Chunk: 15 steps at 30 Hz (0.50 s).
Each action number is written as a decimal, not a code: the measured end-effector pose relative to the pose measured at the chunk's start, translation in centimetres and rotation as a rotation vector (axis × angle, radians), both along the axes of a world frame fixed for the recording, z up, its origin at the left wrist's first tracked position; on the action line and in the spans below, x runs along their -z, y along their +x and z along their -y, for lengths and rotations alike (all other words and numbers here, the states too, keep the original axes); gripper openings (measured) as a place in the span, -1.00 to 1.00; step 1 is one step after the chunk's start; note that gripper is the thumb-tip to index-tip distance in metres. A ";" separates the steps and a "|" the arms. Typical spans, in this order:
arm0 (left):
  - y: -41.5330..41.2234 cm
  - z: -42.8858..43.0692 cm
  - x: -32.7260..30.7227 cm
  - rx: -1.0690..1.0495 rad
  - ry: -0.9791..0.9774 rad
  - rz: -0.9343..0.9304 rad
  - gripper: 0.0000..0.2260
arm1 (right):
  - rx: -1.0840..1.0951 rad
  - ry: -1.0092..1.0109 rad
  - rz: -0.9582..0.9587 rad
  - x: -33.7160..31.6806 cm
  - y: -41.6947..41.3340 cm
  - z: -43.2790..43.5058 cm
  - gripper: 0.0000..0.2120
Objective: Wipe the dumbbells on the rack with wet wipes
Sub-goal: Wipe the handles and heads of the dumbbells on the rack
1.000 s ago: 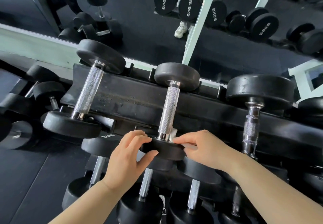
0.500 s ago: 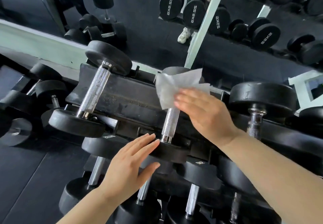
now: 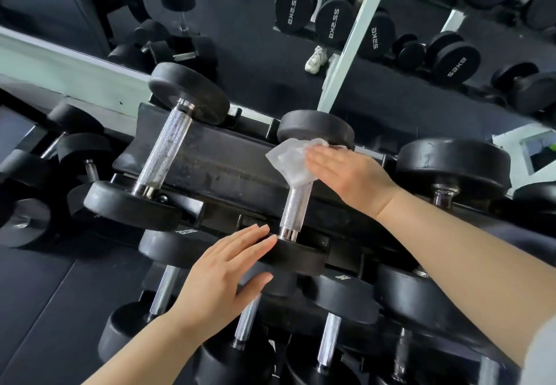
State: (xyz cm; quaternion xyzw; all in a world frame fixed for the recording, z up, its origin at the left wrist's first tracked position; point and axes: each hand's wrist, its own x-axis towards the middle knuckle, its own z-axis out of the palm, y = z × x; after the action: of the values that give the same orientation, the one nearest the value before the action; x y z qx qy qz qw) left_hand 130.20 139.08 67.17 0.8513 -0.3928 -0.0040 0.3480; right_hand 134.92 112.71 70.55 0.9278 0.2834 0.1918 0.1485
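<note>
A small black dumbbell [image 3: 296,204] with a knurled chrome handle lies across the top tier of the black rack [image 3: 228,165]. My right hand [image 3: 346,177] presses a white wet wipe [image 3: 288,162] flat against the upper handle, just under the far head. The wipe drapes over the handle's top part. My left hand [image 3: 222,276] rests on the dumbbell's near head, fingers laid over its rim and thumb under it.
A larger dumbbell [image 3: 164,156] lies to the left on the same tier, a bigger one [image 3: 451,168] to the right. Several more dumbbells fill the lower tiers. A mirror behind reflects another rack and a person's shoe [image 3: 316,58]. Dark rubber floor lies at the lower left.
My right hand carried the wipe from the near head up the handle to just under the far head, where it now lies flatter. My left hand stayed on the near head.
</note>
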 end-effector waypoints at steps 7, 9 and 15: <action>-0.3 0.2 0.2 -0.028 -0.059 -0.062 -0.61 | 0.937 0.982 -0.460 0.4 -2.0 -5.0 -0.62; -0.2 0.2 0.4 -0.028 -0.072 -0.071 -0.62 | 1.120 1.448 -0.568 0.4 -1.1 -6.3 -0.71; 0.0 0.6 0.0 -0.059 -0.119 -0.064 -0.63 | 1.047 2.120 -0.689 0.9 -0.8 -5.7 -0.51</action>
State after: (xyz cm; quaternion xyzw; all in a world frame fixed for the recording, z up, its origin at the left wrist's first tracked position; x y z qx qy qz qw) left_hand 130.16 138.46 67.22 0.8398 -0.3558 0.0024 0.4101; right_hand 134.12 118.42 69.61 0.5936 -0.3940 -0.0104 -0.7016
